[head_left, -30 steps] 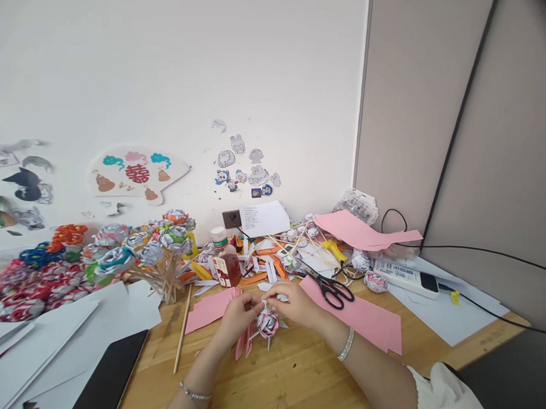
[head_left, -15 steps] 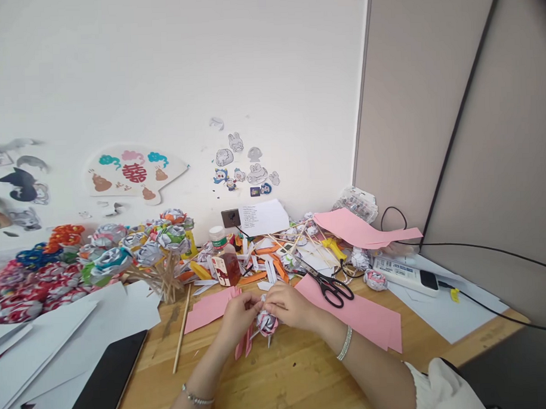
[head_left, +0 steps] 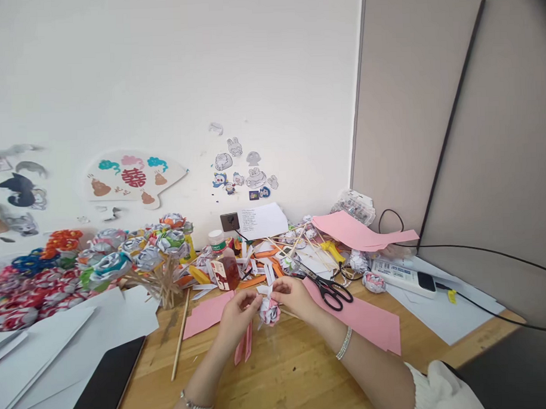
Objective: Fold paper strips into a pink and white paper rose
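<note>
Both hands meet over the wooden desk [head_left: 283, 377] and pinch a small folded paper flower [head_left: 269, 311], white with red and grey print. My left hand [head_left: 238, 313] grips its left side with the fingers curled. My right hand [head_left: 294, 296] holds its top right, fingertips pressed on a white paper strip that sticks up from it. A bracelet sits on each wrist. Pink folded strips [head_left: 243, 346] lie on the desk just below the hands.
Black scissors [head_left: 332, 291] lie right of the hands on pink paper [head_left: 371, 323]. A brown glue bottle [head_left: 223, 267], wooden sticks [head_left: 181, 334] and paper scraps crowd the back. Finished paper flowers [head_left: 117, 251] stand at left. A dark tablet [head_left: 104, 386] and white sheets lie front left.
The hands have lifted the paper flower a little off the desk and turned it. The camera view has shifted slightly.
</note>
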`<state>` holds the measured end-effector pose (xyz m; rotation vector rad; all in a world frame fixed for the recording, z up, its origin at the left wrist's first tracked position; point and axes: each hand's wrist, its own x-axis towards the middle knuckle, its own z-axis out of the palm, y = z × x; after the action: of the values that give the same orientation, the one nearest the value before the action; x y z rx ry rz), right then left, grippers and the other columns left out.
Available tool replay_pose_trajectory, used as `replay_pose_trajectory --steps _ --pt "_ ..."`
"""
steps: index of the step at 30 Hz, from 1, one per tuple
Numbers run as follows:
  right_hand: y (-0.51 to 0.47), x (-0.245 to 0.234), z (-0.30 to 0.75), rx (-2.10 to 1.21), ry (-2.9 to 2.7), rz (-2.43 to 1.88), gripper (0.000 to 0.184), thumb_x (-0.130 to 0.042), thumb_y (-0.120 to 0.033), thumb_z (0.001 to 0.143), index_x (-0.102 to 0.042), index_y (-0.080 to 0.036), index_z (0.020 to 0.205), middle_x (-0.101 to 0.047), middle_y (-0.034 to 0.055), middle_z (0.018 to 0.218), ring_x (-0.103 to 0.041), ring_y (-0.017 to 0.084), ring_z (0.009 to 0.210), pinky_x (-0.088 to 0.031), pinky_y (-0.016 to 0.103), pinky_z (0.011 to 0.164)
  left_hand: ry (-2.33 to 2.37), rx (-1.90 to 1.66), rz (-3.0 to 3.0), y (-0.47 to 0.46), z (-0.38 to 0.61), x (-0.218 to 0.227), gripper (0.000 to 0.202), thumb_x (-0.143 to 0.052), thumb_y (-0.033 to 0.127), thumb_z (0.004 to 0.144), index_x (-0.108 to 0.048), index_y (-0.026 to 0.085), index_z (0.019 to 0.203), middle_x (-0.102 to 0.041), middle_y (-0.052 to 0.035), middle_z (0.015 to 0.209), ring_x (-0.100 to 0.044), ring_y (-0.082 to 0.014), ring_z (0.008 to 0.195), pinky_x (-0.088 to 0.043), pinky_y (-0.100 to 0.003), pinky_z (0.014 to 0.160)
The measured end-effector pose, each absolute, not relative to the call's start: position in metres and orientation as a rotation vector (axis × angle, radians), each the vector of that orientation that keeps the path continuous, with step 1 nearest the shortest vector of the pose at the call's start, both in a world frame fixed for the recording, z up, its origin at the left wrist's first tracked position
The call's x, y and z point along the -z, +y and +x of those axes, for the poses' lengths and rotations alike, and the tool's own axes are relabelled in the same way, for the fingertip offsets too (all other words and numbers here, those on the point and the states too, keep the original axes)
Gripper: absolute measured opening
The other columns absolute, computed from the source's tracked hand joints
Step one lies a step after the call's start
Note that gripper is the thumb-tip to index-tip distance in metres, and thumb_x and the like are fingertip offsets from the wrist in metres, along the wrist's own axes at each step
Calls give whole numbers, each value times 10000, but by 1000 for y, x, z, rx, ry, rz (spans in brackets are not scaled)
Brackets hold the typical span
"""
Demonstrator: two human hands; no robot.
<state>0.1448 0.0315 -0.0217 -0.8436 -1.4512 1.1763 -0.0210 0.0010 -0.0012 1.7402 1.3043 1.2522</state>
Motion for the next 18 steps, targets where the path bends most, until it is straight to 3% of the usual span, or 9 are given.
replay_pose_trajectory --steps 8,18 --pt "16 9 144 -926 -1567 -846 77 -640 -173 694 -635 -173 770 -656 18 769 -623 175 764 -481 288 727 1246 -1299 1806 -5 -16 -2 273 -632 374 697 -702 189 885 -722 -89 960 -655 -240 891 -520 -360 791" --pt "12 7 148 -447 -1815 -804 54 -646 -162 776 -606 -186 750 -619 9 767 -569 166 779 -435 281 733 1222 -1333 2036 -10 -18 -5 123 -589 303 761 -622 185 765 -677 -44 787 -622 -190 776 -492 -305 725"
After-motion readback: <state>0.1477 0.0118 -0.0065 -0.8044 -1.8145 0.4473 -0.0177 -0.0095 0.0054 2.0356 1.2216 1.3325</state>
